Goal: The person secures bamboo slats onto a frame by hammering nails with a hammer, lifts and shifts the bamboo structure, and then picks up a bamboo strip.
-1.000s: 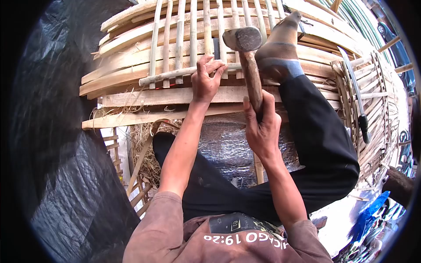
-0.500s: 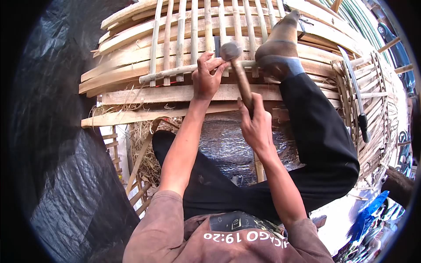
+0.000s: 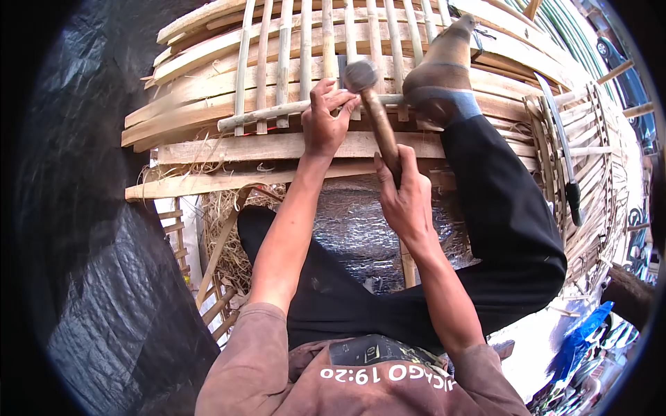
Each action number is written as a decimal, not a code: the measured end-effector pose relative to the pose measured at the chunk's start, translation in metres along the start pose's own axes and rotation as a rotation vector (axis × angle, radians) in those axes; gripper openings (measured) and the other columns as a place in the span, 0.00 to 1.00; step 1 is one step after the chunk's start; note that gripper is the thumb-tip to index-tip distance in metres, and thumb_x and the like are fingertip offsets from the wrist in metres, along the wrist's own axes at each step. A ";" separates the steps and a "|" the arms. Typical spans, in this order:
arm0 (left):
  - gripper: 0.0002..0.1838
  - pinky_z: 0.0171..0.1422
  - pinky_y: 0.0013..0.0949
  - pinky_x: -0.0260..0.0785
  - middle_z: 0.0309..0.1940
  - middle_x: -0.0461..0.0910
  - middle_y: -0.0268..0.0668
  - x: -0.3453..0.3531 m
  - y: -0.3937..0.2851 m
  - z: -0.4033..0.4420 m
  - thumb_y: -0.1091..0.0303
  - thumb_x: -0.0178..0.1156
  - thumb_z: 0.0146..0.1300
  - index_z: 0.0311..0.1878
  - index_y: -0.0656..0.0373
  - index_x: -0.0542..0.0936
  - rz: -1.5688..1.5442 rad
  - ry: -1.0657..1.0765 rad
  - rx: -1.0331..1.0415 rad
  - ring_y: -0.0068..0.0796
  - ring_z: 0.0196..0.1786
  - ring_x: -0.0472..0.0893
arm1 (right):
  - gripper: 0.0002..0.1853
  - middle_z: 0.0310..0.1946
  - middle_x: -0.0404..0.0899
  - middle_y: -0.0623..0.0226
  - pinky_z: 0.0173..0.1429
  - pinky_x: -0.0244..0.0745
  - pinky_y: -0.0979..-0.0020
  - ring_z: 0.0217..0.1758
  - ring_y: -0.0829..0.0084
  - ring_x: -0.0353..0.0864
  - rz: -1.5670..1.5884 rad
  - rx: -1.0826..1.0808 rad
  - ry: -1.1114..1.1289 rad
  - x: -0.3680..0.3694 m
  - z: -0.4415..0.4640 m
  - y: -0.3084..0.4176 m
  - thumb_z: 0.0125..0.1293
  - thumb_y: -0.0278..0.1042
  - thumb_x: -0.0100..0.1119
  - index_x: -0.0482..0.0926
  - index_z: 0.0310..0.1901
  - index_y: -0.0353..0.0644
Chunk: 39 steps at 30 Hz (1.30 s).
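Observation:
My right hand (image 3: 406,197) is closed round the wooden handle of a hammer (image 3: 380,128). The hammer's head is beside the fingers of my left hand (image 3: 327,121), above a thin crosswise stick (image 3: 267,114). My left thumb and fingers pinch at this stick; whatever small thing they hold is hidden. Several upright slats (image 3: 284,66) lie side by side, their lower ends at the crosswise stick. They rest over stacked wooden planks (image 3: 201,107). My socked foot (image 3: 444,76) presses near the stick's right end.
A curved blade with a black handle (image 3: 573,194) leans at the right against bundled strips (image 3: 603,166). Black plastic sheeting (image 3: 125,277) hangs at the left. Straw (image 3: 225,243) and a shiny foil surface (image 3: 361,222) lie below the planks. A blue plastic piece (image 3: 583,340) is at the lower right.
The hammer has swung down and left from its raised position, coming close to my left fingers. My left hand has stayed nearly in place on the stick.

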<state>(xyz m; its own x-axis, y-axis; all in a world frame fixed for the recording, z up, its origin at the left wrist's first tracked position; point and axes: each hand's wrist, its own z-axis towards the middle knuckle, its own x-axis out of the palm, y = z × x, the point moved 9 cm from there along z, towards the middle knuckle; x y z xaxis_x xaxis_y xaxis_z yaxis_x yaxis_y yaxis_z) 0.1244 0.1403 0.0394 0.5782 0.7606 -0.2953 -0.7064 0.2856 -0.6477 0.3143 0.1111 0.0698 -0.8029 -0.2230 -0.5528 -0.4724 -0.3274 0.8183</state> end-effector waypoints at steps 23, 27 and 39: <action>0.30 0.51 0.34 0.78 0.34 0.88 0.39 -0.002 -0.003 -0.002 0.69 0.72 0.57 0.58 0.59 0.64 -0.003 -0.024 0.068 0.35 0.43 0.88 | 0.11 0.18 0.73 0.47 0.25 0.67 0.57 0.22 0.45 0.79 0.089 0.118 0.018 -0.009 0.004 0.009 0.72 0.35 0.56 0.67 0.47 0.41; 0.31 0.61 0.36 0.71 0.36 0.88 0.39 0.000 0.000 -0.003 0.70 0.72 0.57 0.58 0.60 0.65 -0.056 0.012 -0.023 0.32 0.49 0.84 | 0.11 0.17 0.71 0.61 0.24 0.67 0.70 0.17 0.71 0.72 0.175 -0.066 -0.124 -0.040 0.003 0.053 0.72 0.33 0.58 0.68 0.48 0.39; 0.30 0.56 0.35 0.75 0.34 0.88 0.39 -0.002 -0.002 -0.002 0.68 0.71 0.59 0.57 0.59 0.63 -0.027 -0.007 0.009 0.32 0.44 0.88 | 0.11 0.17 0.72 0.54 0.25 0.68 0.66 0.17 0.59 0.72 0.231 0.007 -0.031 -0.024 -0.001 0.052 0.72 0.35 0.57 0.68 0.48 0.41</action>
<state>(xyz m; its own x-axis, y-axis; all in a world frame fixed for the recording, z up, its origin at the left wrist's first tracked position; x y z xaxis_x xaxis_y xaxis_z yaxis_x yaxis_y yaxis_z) 0.1254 0.1375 0.0395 0.5944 0.7564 -0.2729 -0.6940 0.3112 -0.6492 0.3096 0.0984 0.1255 -0.9009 -0.2628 -0.3455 -0.2770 -0.2648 0.9237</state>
